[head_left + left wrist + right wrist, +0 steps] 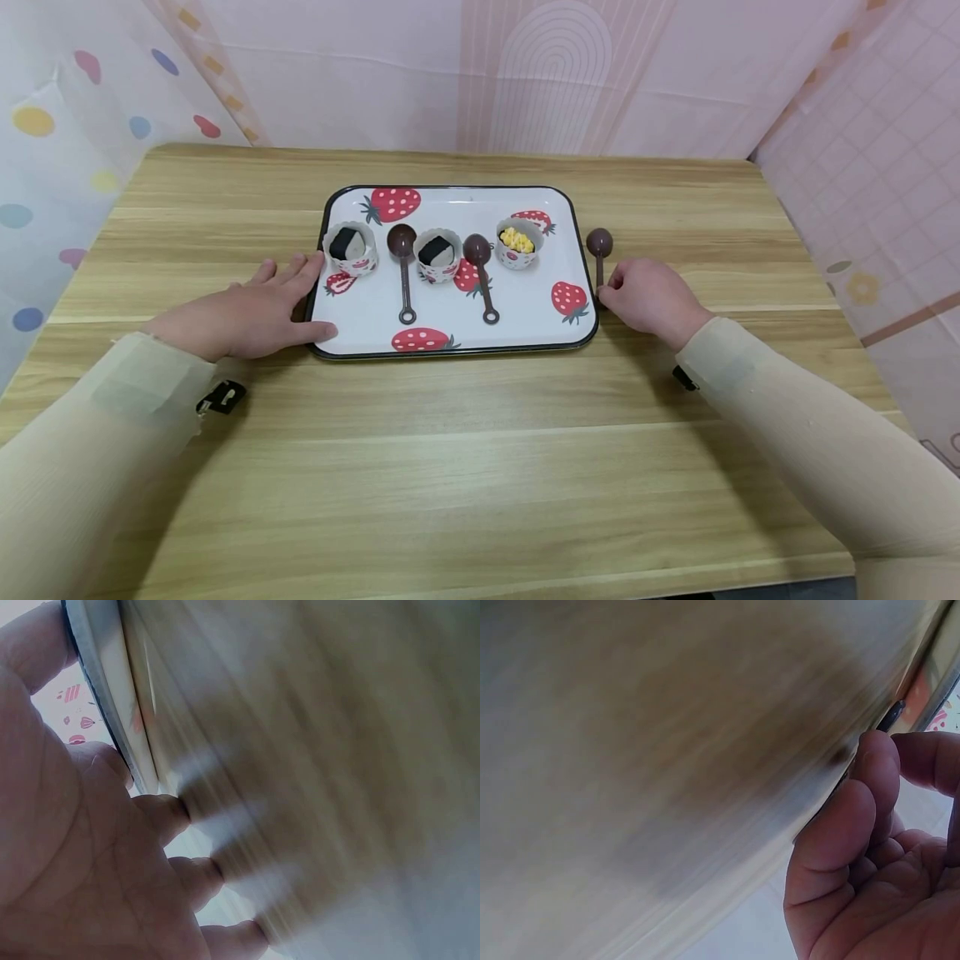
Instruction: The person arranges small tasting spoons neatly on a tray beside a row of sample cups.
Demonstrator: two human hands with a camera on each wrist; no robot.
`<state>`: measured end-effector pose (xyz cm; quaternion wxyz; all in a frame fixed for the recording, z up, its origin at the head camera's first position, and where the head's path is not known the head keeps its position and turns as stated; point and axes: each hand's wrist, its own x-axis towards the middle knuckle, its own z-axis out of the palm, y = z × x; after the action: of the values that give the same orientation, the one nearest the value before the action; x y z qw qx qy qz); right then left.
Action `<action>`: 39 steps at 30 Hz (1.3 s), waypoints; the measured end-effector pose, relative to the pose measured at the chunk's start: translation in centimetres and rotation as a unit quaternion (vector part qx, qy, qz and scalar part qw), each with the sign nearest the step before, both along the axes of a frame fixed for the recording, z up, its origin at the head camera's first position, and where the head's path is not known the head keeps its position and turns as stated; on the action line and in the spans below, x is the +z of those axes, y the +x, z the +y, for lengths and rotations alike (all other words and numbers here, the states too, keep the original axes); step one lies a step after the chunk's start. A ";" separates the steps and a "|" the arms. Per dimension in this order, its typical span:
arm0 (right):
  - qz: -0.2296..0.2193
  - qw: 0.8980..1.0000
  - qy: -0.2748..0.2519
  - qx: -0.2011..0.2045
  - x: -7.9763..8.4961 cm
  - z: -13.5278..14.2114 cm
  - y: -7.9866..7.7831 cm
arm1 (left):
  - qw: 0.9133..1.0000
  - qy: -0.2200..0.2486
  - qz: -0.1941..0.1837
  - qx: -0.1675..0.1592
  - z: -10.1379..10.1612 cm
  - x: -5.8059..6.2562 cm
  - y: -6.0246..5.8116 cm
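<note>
My left hand (251, 312) lies with fingers spread at the left edge of the white strawberry-print tray (360, 333); the thumb reaches over its rim. To the right of the tray, my right hand (651, 300) pinches the handle of a brown spoon (599, 243) on the table; in the right wrist view the handle end (891, 716) pokes out past the fingertips. Two more brown spoons, one left (402, 242) and one right (477, 249), lie on the tray. Between and beside them stand paper cups: two with rice balls (348, 245) (437, 251), one with yellow-topped food (517, 240).
The wooden table (480, 467) extends around the tray on all sides. A pale pink patterned curtain (360, 75) hangs behind it, with a dotted sheet (67, 167) at the left and a grid-patterned one (885, 167) at the right.
</note>
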<state>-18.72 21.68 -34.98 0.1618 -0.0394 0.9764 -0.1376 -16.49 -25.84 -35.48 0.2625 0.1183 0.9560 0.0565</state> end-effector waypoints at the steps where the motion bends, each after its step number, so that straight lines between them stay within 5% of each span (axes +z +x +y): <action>1: 0.000 1.000 0.001 0.001 0.0 0.0 0.0 | 1.000 0.000 0.001 0.000 0.0 0.0 0.0; 39: -0.002 1.000 -0.004 -0.004 0.2 -0.2 -0.1 | 1.000 0.001 -0.002 -0.002 -0.2 -0.1 -0.2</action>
<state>-18.79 21.47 -34.83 0.1626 -0.0356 0.9757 -0.1425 -16.69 -25.99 -35.55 0.2641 0.1203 0.9553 0.0569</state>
